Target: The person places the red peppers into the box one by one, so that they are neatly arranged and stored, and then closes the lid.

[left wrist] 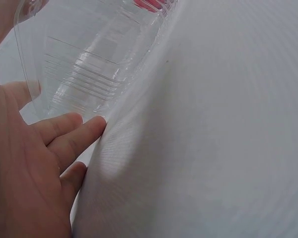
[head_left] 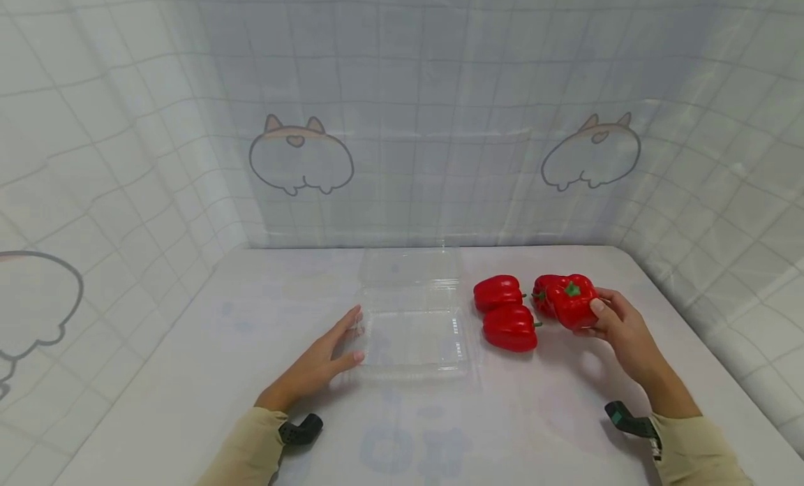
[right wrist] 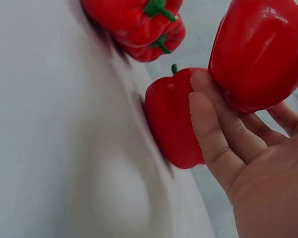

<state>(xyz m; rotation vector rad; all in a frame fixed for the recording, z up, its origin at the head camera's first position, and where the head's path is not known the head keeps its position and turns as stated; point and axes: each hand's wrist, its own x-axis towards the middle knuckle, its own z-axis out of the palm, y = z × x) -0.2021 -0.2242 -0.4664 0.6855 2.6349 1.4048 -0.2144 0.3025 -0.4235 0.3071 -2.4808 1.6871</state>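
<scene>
My right hand (head_left: pixel 622 332) grips a red bell pepper (head_left: pixel 573 306), its green stem facing the head camera. In the right wrist view that pepper (right wrist: pixel 260 54) is held up off the table by the fingers. Behind it lies another red bell pepper (head_left: pixel 545 290), partly covered in the head view. To the left, two more lie on their sides, a rear pepper (head_left: pixel 496 292) and a front pepper (head_left: pixel 510 329). My left hand (head_left: pixel 320 367) is at the left side of a clear plastic clamshell box (head_left: pixel 411 339), fingers spread and fairly straight along its edge.
The box's lid (head_left: pixel 411 266) lies folded back behind its base. All of this stands on a white table (head_left: pixel 264 297), with grid-patterned curtains (head_left: pixel 427 123) hanging at the back and both sides. A dark device is strapped on each wrist.
</scene>
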